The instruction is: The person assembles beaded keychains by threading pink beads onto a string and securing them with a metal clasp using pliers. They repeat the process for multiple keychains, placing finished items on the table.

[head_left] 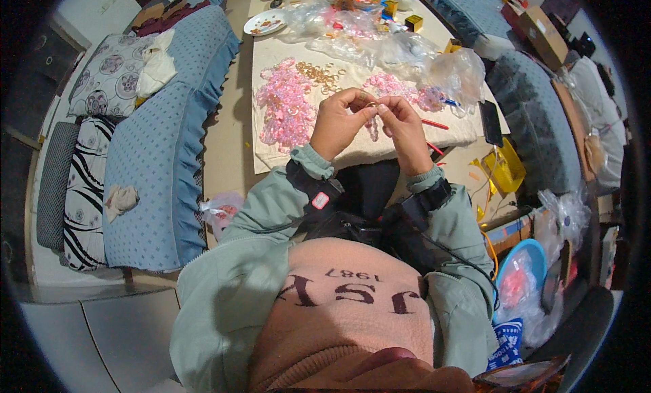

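Over the near part of the table, my left hand (339,124) and my right hand (405,127) meet with fingertips pinched together. Between them is a small gold-coloured ring (371,104), partly covered by the fingers. A short strand of pink beads (372,130) dangles below it. To the left of my left hand spreads a large heap of pink beaded pieces (285,108). Loose gold-coloured rings (322,75) lie just beyond that hand. Behind my right hand sits a smaller heap of pink beads (390,86). A red pen-like stick (435,124) rests beside my right hand.
Clear plastic bags (400,50) and a plate (265,22) occupy the table's far part. A black phone (490,122) lies at its right edge. Blue-covered sofas (156,183) flank the table. A yellow basket (505,166) and a blue basin (539,257) stand at right.
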Tool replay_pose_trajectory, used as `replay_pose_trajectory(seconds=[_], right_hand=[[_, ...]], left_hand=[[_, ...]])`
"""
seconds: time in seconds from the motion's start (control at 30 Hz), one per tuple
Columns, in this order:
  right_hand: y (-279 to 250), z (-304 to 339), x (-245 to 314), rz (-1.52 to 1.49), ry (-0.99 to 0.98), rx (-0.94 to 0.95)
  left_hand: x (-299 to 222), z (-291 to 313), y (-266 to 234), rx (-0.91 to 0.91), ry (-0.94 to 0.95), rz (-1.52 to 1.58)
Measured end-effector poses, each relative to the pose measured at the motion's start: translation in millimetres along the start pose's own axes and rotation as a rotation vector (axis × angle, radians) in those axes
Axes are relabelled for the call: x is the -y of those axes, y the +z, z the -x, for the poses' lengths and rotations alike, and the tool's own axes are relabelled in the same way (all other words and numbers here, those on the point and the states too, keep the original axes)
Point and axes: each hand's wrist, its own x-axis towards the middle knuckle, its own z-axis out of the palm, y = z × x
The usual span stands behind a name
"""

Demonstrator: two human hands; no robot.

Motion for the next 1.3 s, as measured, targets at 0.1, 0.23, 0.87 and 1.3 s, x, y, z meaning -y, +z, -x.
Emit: replay_pose_trajectory(seconds=[0.1,0.23,0.87,1.3], right_hand=[[-1.6,0.5,1.0,0.011,0.039,0.002],[-3.3,1.9,2.5,-0.004,0.085,0.015],[-17.5,3.2,16.9,0.375,-0.220,0.149],[-17.2,5.9,11.1,0.345,-0.178,0.111]], left_hand=[[0.9,2.0,1.3,-0.031,0.067,-0.097],[3.2,2.8,0.7,-0.030,0.081,-0.156],[11.0,-0.7,-1.6,0.100,-0.063,0.260],[10.3,-1.9,-6.0,0.143,-0.031,0.151]])
